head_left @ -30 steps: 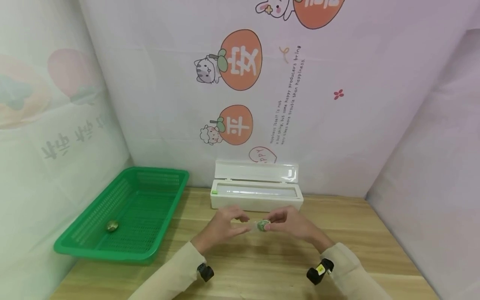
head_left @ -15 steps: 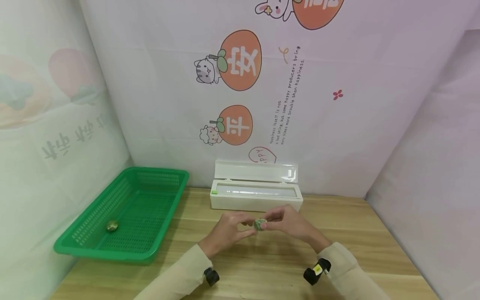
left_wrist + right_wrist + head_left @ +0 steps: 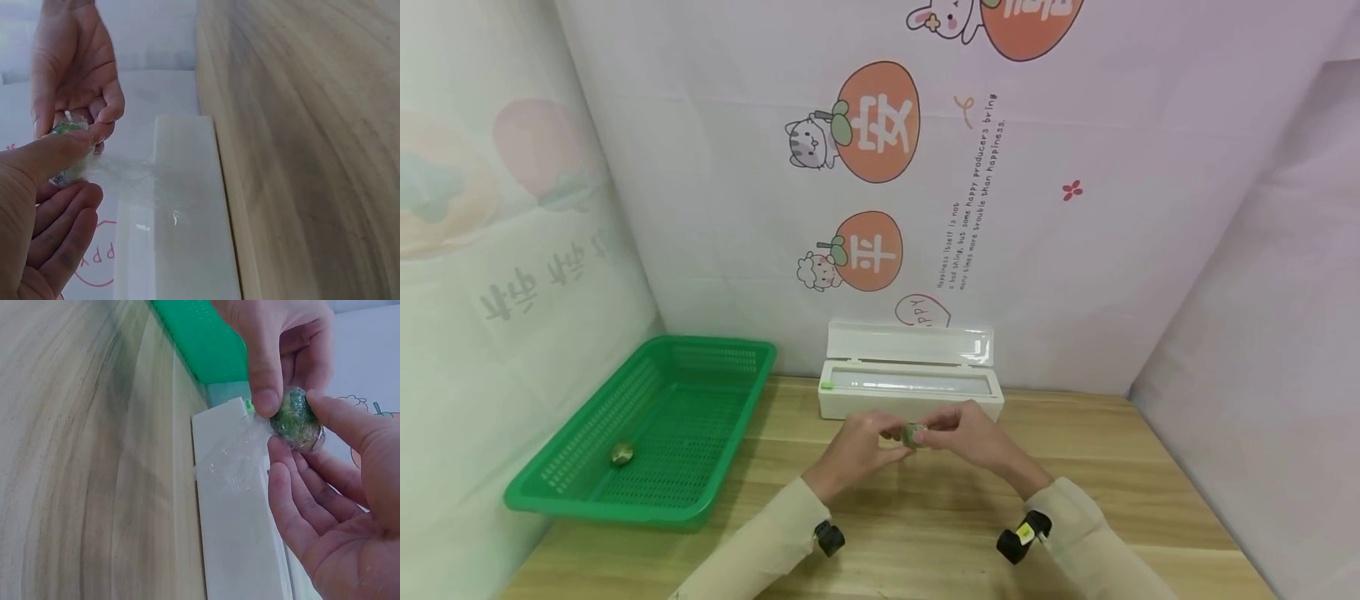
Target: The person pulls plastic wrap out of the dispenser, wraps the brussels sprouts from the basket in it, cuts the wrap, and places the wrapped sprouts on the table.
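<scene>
A small round green thing wrapped in clear cling film (image 3: 299, 419) is held between both hands above the table. My left hand (image 3: 859, 450) pinches its left side, with the thumb laid across it in the left wrist view. From the other side, my right hand (image 3: 973, 437) pinches it with thumb and fingertips. A loose tail of cling film (image 3: 231, 456) trails from the ball, in front of the white box. What the green thing is inside the film cannot be told.
Behind the hands stands a long white cling film dispenser (image 3: 910, 406), its lid (image 3: 910, 343) raised against the wall. At the left, a green plastic basket (image 3: 715, 467) holds one shiny round wrapped thing (image 3: 622, 453). Printed sheets (image 3: 1037, 250) enclose the wooden table (image 3: 1075, 475).
My left hand has moved right, from a gap beside the ball to a grip on it. Both hands and the ball have shifted slightly towards the dispenser. Basket and dispenser have stayed put.
</scene>
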Demonstrator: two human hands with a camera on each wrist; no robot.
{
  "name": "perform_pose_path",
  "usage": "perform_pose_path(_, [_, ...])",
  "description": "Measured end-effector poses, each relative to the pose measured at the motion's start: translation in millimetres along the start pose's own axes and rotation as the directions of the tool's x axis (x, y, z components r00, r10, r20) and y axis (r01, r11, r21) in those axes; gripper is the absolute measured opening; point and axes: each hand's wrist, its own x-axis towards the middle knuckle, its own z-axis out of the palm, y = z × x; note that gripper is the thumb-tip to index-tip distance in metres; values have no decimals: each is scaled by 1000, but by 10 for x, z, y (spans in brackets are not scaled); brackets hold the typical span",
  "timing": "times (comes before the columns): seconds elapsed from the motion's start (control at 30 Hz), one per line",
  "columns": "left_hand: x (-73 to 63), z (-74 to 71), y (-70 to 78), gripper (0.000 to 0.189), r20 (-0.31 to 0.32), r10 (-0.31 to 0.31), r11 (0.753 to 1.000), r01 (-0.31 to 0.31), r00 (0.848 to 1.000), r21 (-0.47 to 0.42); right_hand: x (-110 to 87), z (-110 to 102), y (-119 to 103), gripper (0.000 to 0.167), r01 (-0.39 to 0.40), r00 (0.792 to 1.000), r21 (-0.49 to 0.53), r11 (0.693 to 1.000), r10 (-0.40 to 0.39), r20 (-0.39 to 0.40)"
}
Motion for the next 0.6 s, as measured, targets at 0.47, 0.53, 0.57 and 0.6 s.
perform_pose_path(0.47, [12,-266,37,27,-58,-31,967,16,998,-253,80,-136,297,58,-33,999,142,989,37,-26])
perform_pose_path(0.53, [3,-288,61,28,-67,-45,947,22,997,-319,87,-116,370,60,-40,999,172,984,41,-2])
perform_pose_path(0.57, [-1,-294,68,29,-74,-46,939,18,996,-344,93,-102,405,61,-37,999,194,980,35,14])
perform_pose_path(0.6, [-4,-302,78,29,-81,-50,930,17,995,-368,102,-86,437,62,-41,999,229,972,34,34])
